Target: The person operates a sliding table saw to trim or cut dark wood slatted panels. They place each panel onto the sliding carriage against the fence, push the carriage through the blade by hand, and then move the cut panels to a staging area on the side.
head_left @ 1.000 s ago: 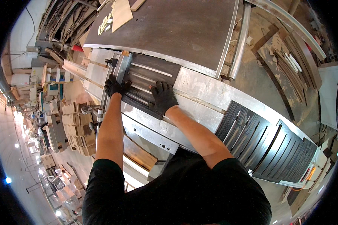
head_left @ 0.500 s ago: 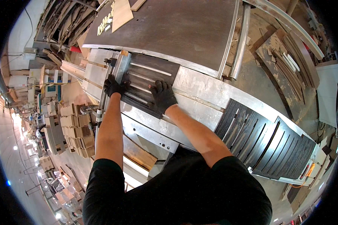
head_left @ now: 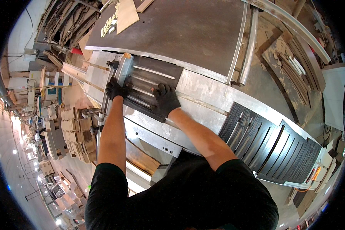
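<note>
A dark slotted wooden panel (head_left: 157, 69) lies on the metal machine table (head_left: 203, 86), its left edge against a metal fence (head_left: 123, 71). My left hand (head_left: 116, 89), in a black glove, is wrapped over the fence, with its thumb side reaching to the panel's edge. My right hand (head_left: 166, 100), also gloved in black, lies on the panel near its right edge, fingers spread and pointing away from me. Light stripes of the metal below show through the panel's long slots.
More black slotted panels (head_left: 272, 143) lie side by side at the right. On the brown tabletop (head_left: 188, 30) beyond are a light wood board (head_left: 127, 17) and small offcuts (head_left: 109, 27). A metal rail (head_left: 250, 46) stands at the far right. Stacked wood pieces (head_left: 78, 134) sit at left.
Both hands and the panel stay almost in place. The view has shifted very slightly.
</note>
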The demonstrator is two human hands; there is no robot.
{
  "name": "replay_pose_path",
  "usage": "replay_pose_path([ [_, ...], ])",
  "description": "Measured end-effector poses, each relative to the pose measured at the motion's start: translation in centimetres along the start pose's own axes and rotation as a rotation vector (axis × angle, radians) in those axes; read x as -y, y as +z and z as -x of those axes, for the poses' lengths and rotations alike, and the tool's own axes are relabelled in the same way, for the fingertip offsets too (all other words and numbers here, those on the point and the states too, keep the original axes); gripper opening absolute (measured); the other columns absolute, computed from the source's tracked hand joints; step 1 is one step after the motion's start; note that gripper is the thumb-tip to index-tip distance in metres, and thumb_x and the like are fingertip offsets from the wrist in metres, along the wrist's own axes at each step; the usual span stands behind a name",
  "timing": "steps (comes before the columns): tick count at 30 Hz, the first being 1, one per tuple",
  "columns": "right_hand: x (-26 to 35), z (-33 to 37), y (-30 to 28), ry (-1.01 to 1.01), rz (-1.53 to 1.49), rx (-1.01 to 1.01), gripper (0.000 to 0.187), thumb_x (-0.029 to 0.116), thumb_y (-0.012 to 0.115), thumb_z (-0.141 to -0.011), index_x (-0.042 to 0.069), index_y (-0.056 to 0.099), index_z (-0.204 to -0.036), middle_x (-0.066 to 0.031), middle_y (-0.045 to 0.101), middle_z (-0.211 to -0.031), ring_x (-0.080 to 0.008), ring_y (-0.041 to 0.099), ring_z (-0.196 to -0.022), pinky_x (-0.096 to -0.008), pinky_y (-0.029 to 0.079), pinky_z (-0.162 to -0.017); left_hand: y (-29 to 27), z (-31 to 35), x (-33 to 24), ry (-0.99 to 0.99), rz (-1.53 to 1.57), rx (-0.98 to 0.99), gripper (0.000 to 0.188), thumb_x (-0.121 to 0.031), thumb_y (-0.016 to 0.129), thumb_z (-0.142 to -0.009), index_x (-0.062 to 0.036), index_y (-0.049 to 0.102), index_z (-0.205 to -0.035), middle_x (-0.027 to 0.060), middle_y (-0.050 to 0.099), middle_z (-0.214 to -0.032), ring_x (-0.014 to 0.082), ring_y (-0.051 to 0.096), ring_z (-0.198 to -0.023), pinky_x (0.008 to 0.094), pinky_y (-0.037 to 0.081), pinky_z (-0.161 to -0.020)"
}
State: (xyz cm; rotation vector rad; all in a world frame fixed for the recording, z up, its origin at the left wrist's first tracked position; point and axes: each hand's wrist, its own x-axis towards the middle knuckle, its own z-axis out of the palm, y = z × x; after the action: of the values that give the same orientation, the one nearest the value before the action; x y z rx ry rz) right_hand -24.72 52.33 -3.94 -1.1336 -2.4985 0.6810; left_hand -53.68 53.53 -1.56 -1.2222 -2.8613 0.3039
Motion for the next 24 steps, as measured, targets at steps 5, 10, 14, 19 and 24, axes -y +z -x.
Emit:
replay_pose_path([
  [5,0.4,0.1,-1.0,-0.017,-0.079,0.013,0.081,0.056,0.064,-0.077,0.006,0.046,-0.137,-0.024,0.041,-0.139,-0.0403,0.035,-0.131,-0.051,0.027,-0.11,0.5,-0.1,1.1,0.008,0.038,-0.029,0.103,-0.054,0.075,-0.068,-0.0194,0.022,-0.15,0.018,0.035,-0.143,0.0412,0.03,-0.134,0.0535,0.025,-0.111],
  [10,-0.1,0.2,-0.8,-0.031,-0.058,-0.04,0.079,0.052,0.067,-0.077,0.006,0.045,-0.138,-0.0245,0.041,-0.139,-0.0412,0.037,-0.13,-0.0522,0.028,-0.11,-0.3,0.4,-0.3,-0.02,0.0,-0.005,0.105,-0.051,0.077,-0.067,-0.0205,0.02,-0.15,0.0171,0.037,-0.14,0.0407,0.032,-0.132,0.0534,0.027,-0.109],
  [14,-0.1,0.1,0.1,-0.041,-0.056,-0.094,0.08,0.053,0.069,-0.073,0.008,0.048,-0.136,-0.0238,0.042,-0.136,-0.0401,0.037,-0.129,-0.0522,0.028,-0.108,-0.1,0.5,0.1,-0.009,-0.008,-0.041,0.105,-0.052,0.078,-0.067,-0.021,0.02,-0.15,0.0168,0.038,-0.138,0.0405,0.035,-0.13,0.0532,0.028,-0.108],
  [19,-0.3,0.0,0.6,-0.033,-0.027,-0.078,0.082,0.056,0.067,-0.073,0.008,0.048,-0.137,-0.0242,0.042,-0.136,-0.0406,0.037,-0.129,-0.0537,0.028,-0.108,0.2,0.2,0.0,0.004,-0.006,-0.024,0.107,-0.054,0.077,-0.067,-0.0211,0.02,-0.15,0.017,0.037,-0.14,0.0404,0.033,-0.131,0.0534,0.026,-0.109],
  [24,-0.1,0.0,0.6,-0.049,-0.03,-0.061,0.081,0.057,0.066,-0.075,0.008,0.048,-0.137,-0.025,0.042,-0.137,-0.0408,0.036,-0.13,-0.0542,0.027,-0.108,0.7,0.0,0.9,0.006,0.041,-0.032,0.109,-0.056,0.076,-0.065,-0.0201,0.019,-0.151,0.0187,0.033,-0.144,0.0412,0.03,-0.134,0.0547,0.023,-0.111],
])
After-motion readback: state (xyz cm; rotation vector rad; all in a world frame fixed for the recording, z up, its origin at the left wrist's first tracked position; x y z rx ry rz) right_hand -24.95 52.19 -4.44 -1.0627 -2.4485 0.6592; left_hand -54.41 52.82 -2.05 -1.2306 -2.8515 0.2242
